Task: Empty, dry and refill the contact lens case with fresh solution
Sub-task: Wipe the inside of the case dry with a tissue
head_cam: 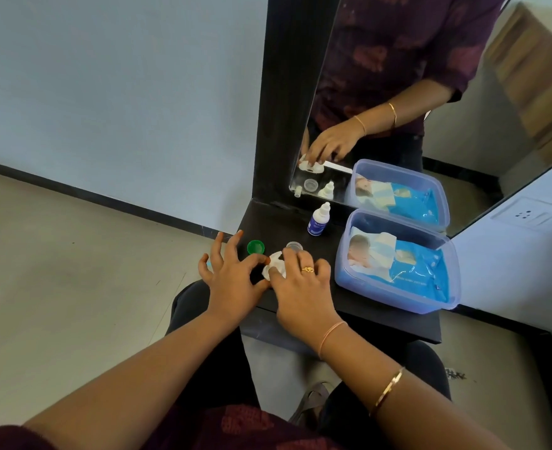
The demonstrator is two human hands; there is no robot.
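Note:
On the black shelf (287,222) both hands meet over a crumpled white tissue (276,266). My right hand (300,287) presses the tissue down with curled fingers; the lens case is hidden beneath tissue and hand. My left hand (229,271) has its thumb touching the tissue's left edge, while its other fingers are spread and lifted. A green cap (256,247) stands just left of the tissue. A clear cap (293,245) lies just behind my right fingers. The small solution bottle (317,219), white top with blue label, stands upright further back.
A translucent blue box (398,297) holding a blue pack of wipes fills the shelf's right side. A mirror (398,92) in a black frame rises behind the shelf and reflects the hands and objects. The shelf's front edge lies near my knees.

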